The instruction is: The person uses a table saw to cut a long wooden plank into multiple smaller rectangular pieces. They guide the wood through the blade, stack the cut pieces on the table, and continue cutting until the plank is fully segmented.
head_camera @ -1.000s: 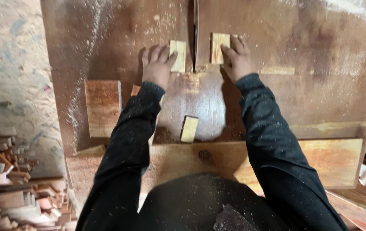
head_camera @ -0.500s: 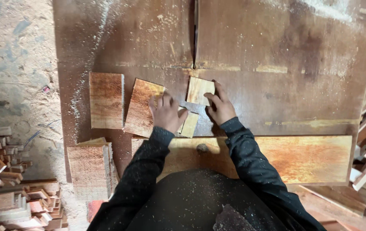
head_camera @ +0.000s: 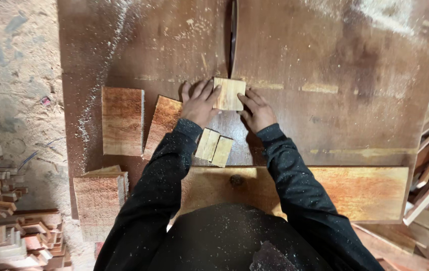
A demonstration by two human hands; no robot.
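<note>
Fingers of the left hand (head_camera: 200, 104) lie flat and slightly fanned on the saw table (head_camera: 324, 60), their tips pressed against the left side of a small pale wood block (head_camera: 229, 94). The right hand (head_camera: 257, 111) mirrors this — its fingers are stretched forward and close together, the tips touching the block's lower right edge. Neither hand wraps around the block; it is pinned between the two sets of fingertips and lies flat on the table.

The block sits near the middle of the table, just below the near end of the dark saw slot (head_camera: 233, 35) that runs toward the far edge. Whether the block touches the blade in the slot I cannot tell.

Between the two forearms, nearer the person, lie two small pale offcuts (head_camera: 214, 147) side by side, touching each other and tilted a little. Left of the left hand a reddish board piece (head_camera: 161, 125) lies tilted, partly under the dark sleeve, and beside it, further toward the left edge, a second rectangular board piece (head_camera: 122, 120) lies straight. At the near left corner rests a stack of boards (head_camera: 99, 200). Along the near edge runs a long orange plank (head_camera: 355, 190) with a dark knot. Sawdust streaks the table — and the sleeves. A heap of scrap wood (head_camera: 9, 236) lies on the ground to the left.
</note>
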